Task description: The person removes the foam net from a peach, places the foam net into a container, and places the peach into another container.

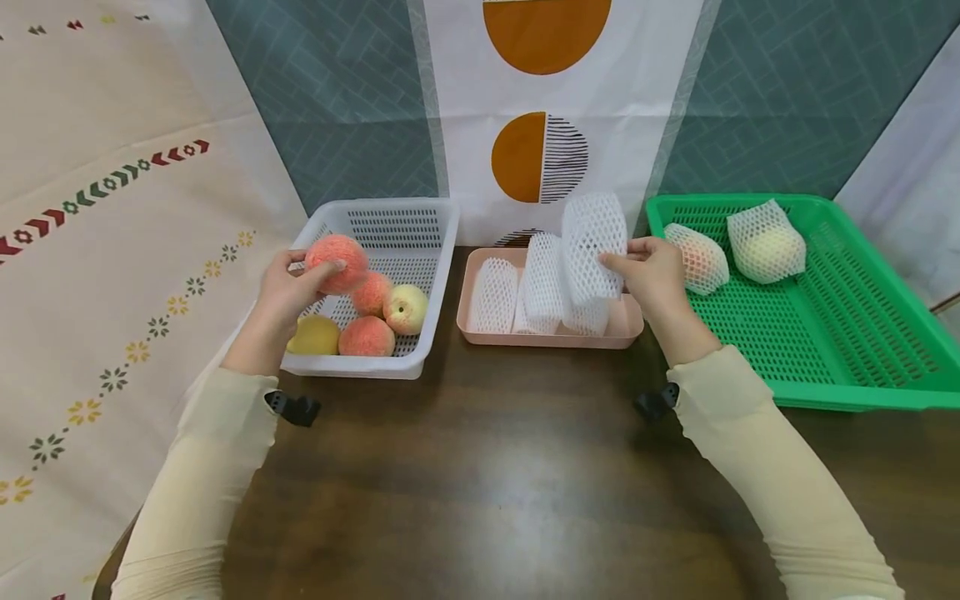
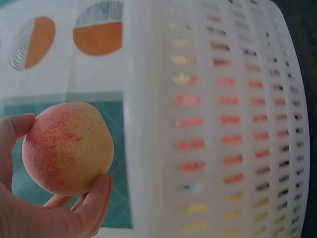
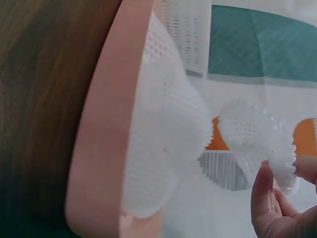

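My left hand grips a peach above the white basket. In the left wrist view this peach is red on one side and yellowish on the other, with thumb and fingers round it. Below it in the basket lie red peaches, a pale yellow peach and a yellow fruit. My right hand pinches a white foam net sleeve by its side, raised over the pink tray. Several more foam net sleeves lie in that tray.
At the right stands a green basket with two fruits in foam nets: a reddish one and a pale one. The brown table spreads in front. A patterned cloth hangs at the left.
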The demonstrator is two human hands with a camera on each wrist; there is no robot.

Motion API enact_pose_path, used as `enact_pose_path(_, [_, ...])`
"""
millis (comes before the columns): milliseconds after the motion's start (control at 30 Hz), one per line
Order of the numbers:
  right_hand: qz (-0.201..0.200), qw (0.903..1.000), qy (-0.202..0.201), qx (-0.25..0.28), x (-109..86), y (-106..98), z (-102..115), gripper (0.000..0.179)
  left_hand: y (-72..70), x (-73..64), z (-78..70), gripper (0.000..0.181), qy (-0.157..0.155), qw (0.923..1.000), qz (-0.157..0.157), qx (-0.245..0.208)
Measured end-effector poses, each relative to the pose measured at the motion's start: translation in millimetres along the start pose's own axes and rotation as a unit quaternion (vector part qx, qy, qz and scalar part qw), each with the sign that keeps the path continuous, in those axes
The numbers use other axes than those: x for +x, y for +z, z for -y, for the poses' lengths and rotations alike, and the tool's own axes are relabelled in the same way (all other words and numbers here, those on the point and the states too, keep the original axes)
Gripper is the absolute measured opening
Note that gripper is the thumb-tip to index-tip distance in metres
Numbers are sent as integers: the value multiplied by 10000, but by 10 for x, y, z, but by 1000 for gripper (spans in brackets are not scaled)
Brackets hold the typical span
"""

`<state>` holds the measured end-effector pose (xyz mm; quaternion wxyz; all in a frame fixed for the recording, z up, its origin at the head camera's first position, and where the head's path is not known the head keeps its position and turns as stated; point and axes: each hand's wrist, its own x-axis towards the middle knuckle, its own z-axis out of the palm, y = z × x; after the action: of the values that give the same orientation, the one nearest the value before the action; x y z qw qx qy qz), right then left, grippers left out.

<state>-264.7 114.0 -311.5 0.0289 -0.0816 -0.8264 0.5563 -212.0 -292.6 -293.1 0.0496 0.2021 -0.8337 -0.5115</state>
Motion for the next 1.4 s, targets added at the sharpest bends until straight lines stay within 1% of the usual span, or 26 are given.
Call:
enact_pose_path(100, [-28, 9997, 160, 178, 51, 42, -26, 51, -49, 83, 38, 85, -100, 9999, -113, -6])
enact_pose_path(233, [113, 9991, 304, 274, 63, 103, -80, 51, -81, 151, 111, 86, -254, 9995, -186, 104])
enact_pose_path(333, [148, 9990, 342, 240, 78, 168, -121, 50, -85, 188, 182, 84, -235, 9990, -321, 217])
enact_pose_path(400, [86, 9992, 340, 164, 101, 216, -133, 49, -87, 215, 225, 82, -180, 9985, -437, 282])
enact_pose_path(467, [20, 9994, 354, 46, 125, 259, -170, 48, -65, 248, 287, 80, -166, 9983, -472, 301])
enact_pose_path(600, [-68, 9989, 379, -276, 161, 339, -239, 45, -24, 308, 389, 78, -127, 9985, -407, 339])
enact_pose_path(667, [-72, 9984, 424, -357, 167, 376, -273, 44, -4, 331, 426, 77, -114, 9984, -368, 420])
enact_pose_path(800, [-50, 9976, 494, -476, 166, 426, -326, 46, 45, 346, 458, 76, -51, 9974, -263, 665])
enact_pose_path(900, [-79, 9966, 519, -639, 167, 435, -356, 47, 79, 343, 463, 75, -26, 9971, -208, 730])
enact_pose_path(1033, [-106, 9950, 507, -854, 179, 438, -385, 49, 103, 366, 469, 73, -226, 9968, -193, 742])
enact_pose_path(1133, [-35, 9945, 533, -901, 191, 449, -405, 50, 105, 391, 489, 73, -320, 9949, -192, 935])
enact_pose_path(1233, [-26, 9949, 554, -846, 209, 466, -430, 51, 106, 421, 514, 75, -323, 9928, -164, 1140])
enact_pose_path(1400, [-190, 9955, 542, -751, 211, 461, -430, 51, 118, 476, 557, 79, -371, 9917, -86, 1227])
